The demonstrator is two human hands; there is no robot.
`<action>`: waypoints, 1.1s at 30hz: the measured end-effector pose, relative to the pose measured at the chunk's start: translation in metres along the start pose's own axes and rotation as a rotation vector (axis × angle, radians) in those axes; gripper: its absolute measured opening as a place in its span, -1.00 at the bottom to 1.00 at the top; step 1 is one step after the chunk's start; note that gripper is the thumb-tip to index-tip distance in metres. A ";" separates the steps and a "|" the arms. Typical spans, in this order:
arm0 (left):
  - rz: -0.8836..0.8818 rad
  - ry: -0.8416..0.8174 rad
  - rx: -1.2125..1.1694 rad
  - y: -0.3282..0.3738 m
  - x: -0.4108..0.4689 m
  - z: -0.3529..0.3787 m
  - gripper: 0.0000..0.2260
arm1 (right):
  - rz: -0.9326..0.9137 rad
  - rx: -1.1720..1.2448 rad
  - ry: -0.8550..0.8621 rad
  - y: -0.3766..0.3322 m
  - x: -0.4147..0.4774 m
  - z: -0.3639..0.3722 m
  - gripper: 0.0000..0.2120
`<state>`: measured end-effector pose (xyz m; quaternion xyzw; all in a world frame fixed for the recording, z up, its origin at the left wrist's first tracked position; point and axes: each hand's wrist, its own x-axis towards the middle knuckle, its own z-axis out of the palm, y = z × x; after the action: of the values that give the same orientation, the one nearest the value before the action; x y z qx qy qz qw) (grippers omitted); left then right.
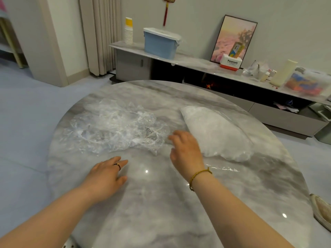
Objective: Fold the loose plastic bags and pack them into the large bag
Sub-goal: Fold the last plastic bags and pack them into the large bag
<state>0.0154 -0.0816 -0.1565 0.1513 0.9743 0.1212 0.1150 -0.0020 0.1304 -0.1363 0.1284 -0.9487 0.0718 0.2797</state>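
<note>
marble table (161, 203), loose bags (114, 129), large bag (218, 133), both hands empty

Home living room: marble round table (161, 203), low TV cabinet (197, 62), curtain (100, 33), framed picture (234, 38).

grey marble, clear plastic, small spots of colour
the worktop (161, 203) is pale grey with darker grey bands and white veins. at 10 o'clock the loose bags (114, 129) are clear with white glints; at 2 o'clock the large bag (215, 133) is milky white. the left hand (105, 176) wears a black-and-gold ring (118, 165), the right hand (186, 149) a mustard cord bracelet (198, 176). at 12 o'clock stand a blue box (159, 45) and white cups (129, 33) topped yellow.
</note>
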 end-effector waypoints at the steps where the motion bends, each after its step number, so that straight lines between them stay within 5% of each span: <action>1: -0.001 -0.010 0.010 -0.002 -0.001 0.001 -0.50 | -0.021 -0.068 -0.173 -0.008 0.003 0.006 -0.54; 4: 0.019 -0.039 0.061 -0.006 -0.001 0.006 -0.48 | 0.027 -0.105 -0.510 -0.013 0.010 0.027 -0.49; 8: 0.038 -0.044 0.085 -0.008 0.003 0.010 -0.47 | 0.055 -0.170 -0.526 -0.013 0.023 0.047 -0.55; 17: 0.037 -0.017 0.032 -0.006 0.003 0.009 -0.42 | 0.034 -0.222 -0.138 -0.016 0.015 0.039 -0.73; 22: 0.123 0.140 -0.087 0.021 -0.009 0.002 -0.16 | -0.079 -0.115 0.123 -0.022 -0.030 0.005 -0.77; 25: 0.266 0.281 -0.007 0.032 -0.020 0.009 0.06 | -0.155 -0.034 0.091 -0.030 -0.065 -0.009 -0.79; 30: 0.512 0.236 0.091 0.031 -0.028 0.036 -0.43 | -0.189 0.141 -0.046 -0.048 -0.098 -0.021 -0.85; 33: 0.544 0.185 0.134 0.027 -0.034 0.040 -0.53 | -0.248 0.112 -0.161 -0.043 -0.115 -0.028 -0.75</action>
<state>0.0644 -0.0592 -0.1805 0.4025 0.9101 0.0964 -0.0212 0.1177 0.1182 -0.1735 0.2655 -0.9394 0.0791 0.2017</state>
